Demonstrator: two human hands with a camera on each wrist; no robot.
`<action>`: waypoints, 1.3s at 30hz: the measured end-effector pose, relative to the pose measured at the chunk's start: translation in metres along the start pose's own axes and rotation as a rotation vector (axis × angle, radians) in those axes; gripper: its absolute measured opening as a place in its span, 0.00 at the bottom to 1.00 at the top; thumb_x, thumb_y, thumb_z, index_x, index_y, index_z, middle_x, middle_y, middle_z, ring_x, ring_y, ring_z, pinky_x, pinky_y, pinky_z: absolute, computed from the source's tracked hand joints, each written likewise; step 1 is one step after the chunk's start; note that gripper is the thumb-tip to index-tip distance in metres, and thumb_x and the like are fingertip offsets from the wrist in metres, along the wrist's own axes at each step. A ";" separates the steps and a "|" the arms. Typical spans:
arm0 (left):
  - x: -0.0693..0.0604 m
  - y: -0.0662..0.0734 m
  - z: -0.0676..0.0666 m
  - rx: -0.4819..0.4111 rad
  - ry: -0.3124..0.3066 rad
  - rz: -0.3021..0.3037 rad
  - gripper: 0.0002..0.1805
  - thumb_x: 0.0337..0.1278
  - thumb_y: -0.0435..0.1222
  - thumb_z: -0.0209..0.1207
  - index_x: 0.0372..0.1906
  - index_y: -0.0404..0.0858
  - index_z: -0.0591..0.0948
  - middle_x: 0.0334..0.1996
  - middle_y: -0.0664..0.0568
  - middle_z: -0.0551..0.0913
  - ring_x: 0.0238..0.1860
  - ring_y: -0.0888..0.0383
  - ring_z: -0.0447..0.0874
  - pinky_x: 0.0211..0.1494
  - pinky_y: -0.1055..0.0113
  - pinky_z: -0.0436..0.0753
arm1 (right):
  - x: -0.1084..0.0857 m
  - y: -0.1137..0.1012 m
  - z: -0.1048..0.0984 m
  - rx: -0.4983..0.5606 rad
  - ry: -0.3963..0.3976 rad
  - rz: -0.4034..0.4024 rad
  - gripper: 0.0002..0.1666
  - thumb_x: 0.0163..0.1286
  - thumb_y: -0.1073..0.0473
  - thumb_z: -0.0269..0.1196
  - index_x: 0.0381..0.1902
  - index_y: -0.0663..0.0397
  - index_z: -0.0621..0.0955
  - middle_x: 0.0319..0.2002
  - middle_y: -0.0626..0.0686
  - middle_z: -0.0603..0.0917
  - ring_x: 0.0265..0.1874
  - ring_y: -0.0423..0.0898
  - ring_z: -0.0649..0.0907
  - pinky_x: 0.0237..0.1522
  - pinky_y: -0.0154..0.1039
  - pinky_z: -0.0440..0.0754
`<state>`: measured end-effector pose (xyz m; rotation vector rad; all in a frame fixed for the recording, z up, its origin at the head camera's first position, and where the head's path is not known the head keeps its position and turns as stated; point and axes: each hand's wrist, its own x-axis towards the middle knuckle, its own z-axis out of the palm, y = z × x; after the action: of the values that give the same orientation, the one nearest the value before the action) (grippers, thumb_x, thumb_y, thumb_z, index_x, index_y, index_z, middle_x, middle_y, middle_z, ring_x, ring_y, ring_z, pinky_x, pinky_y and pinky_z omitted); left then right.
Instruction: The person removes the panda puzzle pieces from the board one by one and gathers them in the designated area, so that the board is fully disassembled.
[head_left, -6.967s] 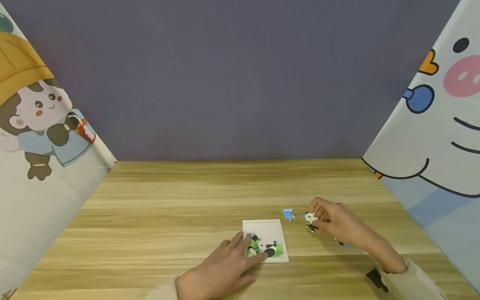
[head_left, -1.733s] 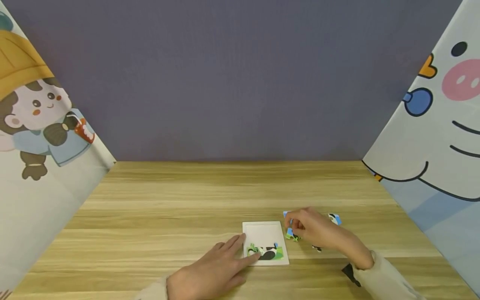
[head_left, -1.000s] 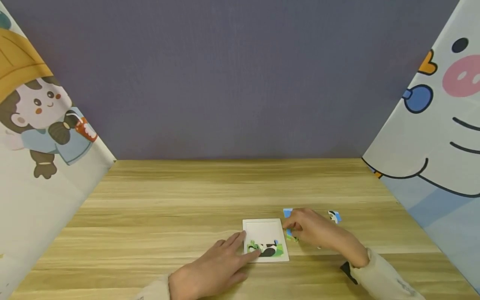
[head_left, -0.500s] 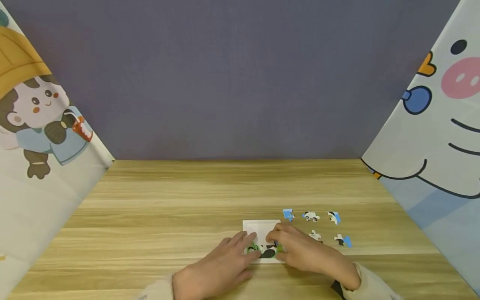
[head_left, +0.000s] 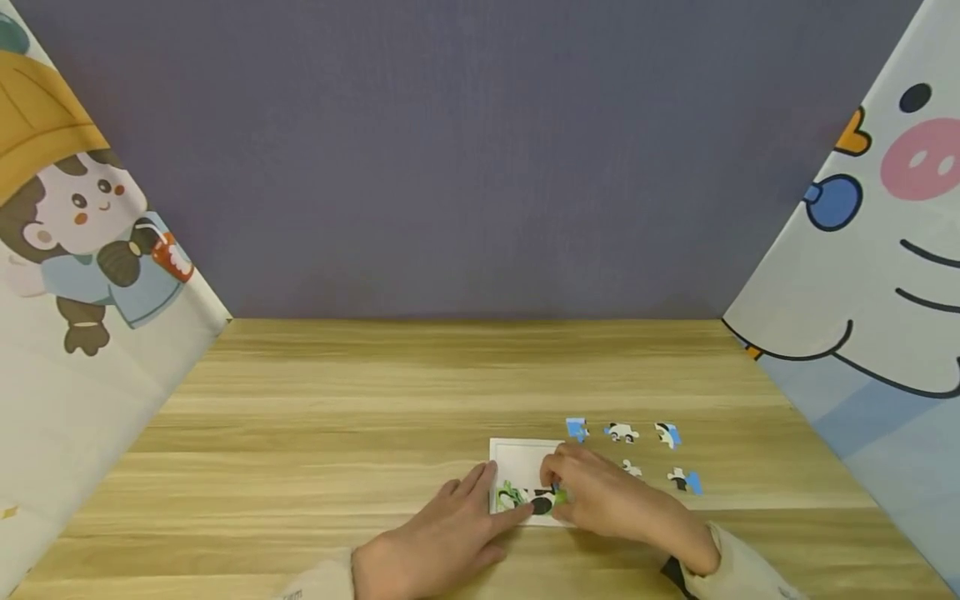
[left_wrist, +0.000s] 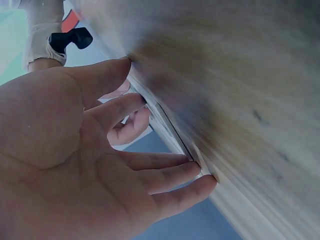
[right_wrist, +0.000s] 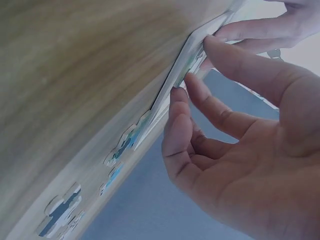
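Note:
A white puzzle tray [head_left: 522, 457] lies on the table, with panda-and-green jigsaw pieces along its lower part. My left hand [head_left: 442, 525] steadies the tray's left side with straight fingers, one finger across the lower pieces. My right hand [head_left: 600, 492] bends over the tray's right side. Its thumb and fingers straddle the green-edged jigsaw piece [head_left: 561, 497], mostly hidden under them. The right wrist view shows the fingertips on the tray, thumb apart from the curled fingers.
Loose pieces lie right of the tray: a blue piece [head_left: 576, 428], a panda-face piece [head_left: 622, 432], a black-white-blue piece [head_left: 682, 480] and others. A further green-blue piece [right_wrist: 127, 142] sits beside the tray in the right wrist view. A black object [head_left: 672, 572] shows by the right sleeve.
My right hand has left the loose pieces and moved left onto the tray's right side. The tray has shifted slightly right. My left hand has stayed at its left edge.

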<state>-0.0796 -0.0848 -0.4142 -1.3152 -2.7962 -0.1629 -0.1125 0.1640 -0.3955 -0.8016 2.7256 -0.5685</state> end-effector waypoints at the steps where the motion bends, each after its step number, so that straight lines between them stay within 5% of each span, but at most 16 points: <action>1: 0.000 0.000 0.000 0.007 0.001 0.005 0.29 0.69 0.49 0.59 0.72 0.61 0.69 0.68 0.31 0.66 0.69 0.40 0.67 0.60 0.48 0.77 | 0.000 0.000 0.000 0.001 0.001 0.002 0.16 0.59 0.60 0.74 0.41 0.44 0.79 0.43 0.41 0.75 0.39 0.38 0.75 0.38 0.38 0.79; 13: 0.005 0.000 -0.003 -0.015 -0.129 -0.018 0.31 0.70 0.53 0.55 0.75 0.63 0.64 0.72 0.30 0.62 0.72 0.39 0.62 0.61 0.45 0.77 | 0.001 0.000 -0.001 -0.008 0.025 -0.022 0.16 0.58 0.61 0.74 0.40 0.44 0.79 0.42 0.42 0.73 0.36 0.38 0.73 0.36 0.35 0.77; 26: 0.005 0.004 -0.003 -0.035 -0.159 -0.055 0.30 0.69 0.53 0.56 0.74 0.66 0.65 0.73 0.33 0.61 0.74 0.41 0.60 0.61 0.45 0.76 | -0.002 0.008 -0.010 0.120 0.019 -0.177 0.14 0.64 0.66 0.68 0.34 0.39 0.78 0.28 0.37 0.74 0.30 0.37 0.73 0.32 0.33 0.73; 32: 0.004 0.004 -0.002 0.018 -0.094 -0.032 0.29 0.68 0.53 0.57 0.72 0.65 0.68 0.70 0.32 0.65 0.72 0.42 0.64 0.60 0.48 0.77 | -0.012 0.014 -0.011 0.156 0.087 -0.206 0.15 0.64 0.68 0.67 0.35 0.40 0.78 0.27 0.37 0.76 0.27 0.33 0.74 0.29 0.32 0.76; 39: 0.002 0.004 -0.003 0.015 -0.048 -0.025 0.29 0.68 0.51 0.58 0.72 0.64 0.69 0.69 0.32 0.65 0.70 0.41 0.66 0.60 0.48 0.77 | -0.038 0.022 -0.021 0.195 0.136 -0.114 0.13 0.68 0.65 0.65 0.36 0.37 0.78 0.32 0.38 0.78 0.30 0.34 0.76 0.30 0.33 0.77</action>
<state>-0.0775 -0.0812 -0.4111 -1.2988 -2.8484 -0.1132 -0.0990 0.2086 -0.3821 -0.9013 2.7010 -0.9285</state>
